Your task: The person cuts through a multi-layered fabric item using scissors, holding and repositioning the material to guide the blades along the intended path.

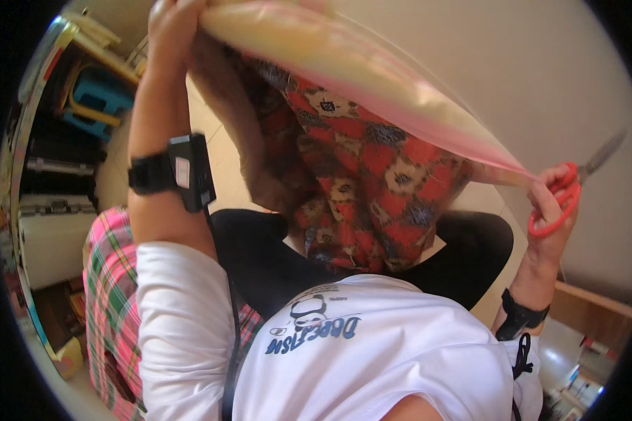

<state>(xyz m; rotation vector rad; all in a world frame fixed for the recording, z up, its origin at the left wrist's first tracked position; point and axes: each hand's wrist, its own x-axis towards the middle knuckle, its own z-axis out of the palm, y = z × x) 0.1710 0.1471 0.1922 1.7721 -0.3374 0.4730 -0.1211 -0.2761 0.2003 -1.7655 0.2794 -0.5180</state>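
Observation:
A pink and yellow fabric piece [347, 63] is stretched between my two hands, its edge running from upper left down to the right. My left hand [176, 23] grips its upper-left end at the picture's top. My right hand [553, 210] pinches the right corner and also holds red-handled scissors [553, 210], whose blades point up and right, away from the cloth. Below and behind the stretched piece hangs red patterned fabric [395, 184] with beige flowers, bunched between my knees. Whether the two fabrics are joined, I cannot tell.
Pink and green plaid cloth [110, 294] lies at my left side. Farther left are a blue plastic stool [97, 97], a silver case [58, 237] and shelving. Pale floor tiles [213, 158] show around my black-clad legs. A wooden edge [595, 300] stands at lower right.

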